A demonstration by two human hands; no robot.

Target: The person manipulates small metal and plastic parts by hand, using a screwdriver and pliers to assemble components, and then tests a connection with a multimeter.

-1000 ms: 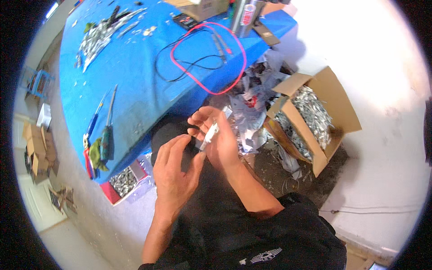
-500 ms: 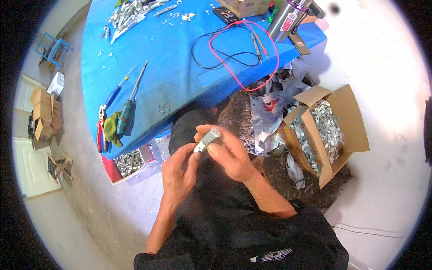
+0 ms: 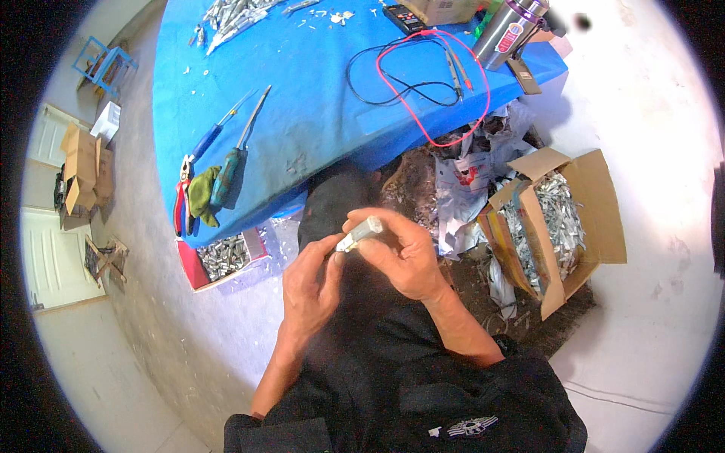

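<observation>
A small silvery-white cylindrical piece (image 3: 360, 232) is held over my lap, just below the edge of the blue table (image 3: 317, 113). My right hand (image 3: 400, 257) grips it along its upper side with fingers curled round it. My left hand (image 3: 311, 283) pinches its lower end with thumb and fingertips. Both forearms come up from the lower edge over dark clothing.
An open cardboard box (image 3: 596, 219) of silvery pieces stands on the floor at right, next to crumpled plastic bags (image 3: 468, 174). A red tray (image 3: 219, 260) of similar pieces sits under the table. On the table lie pliers (image 3: 192, 170), a screwdriver (image 3: 234, 162), red and black test leads (image 3: 430, 83) and a metal flask (image 3: 510, 30).
The view has shifted, so the table now sits higher and further left. Both hands stay on the small piece, which has turned from steeply tilted to nearly level.
</observation>
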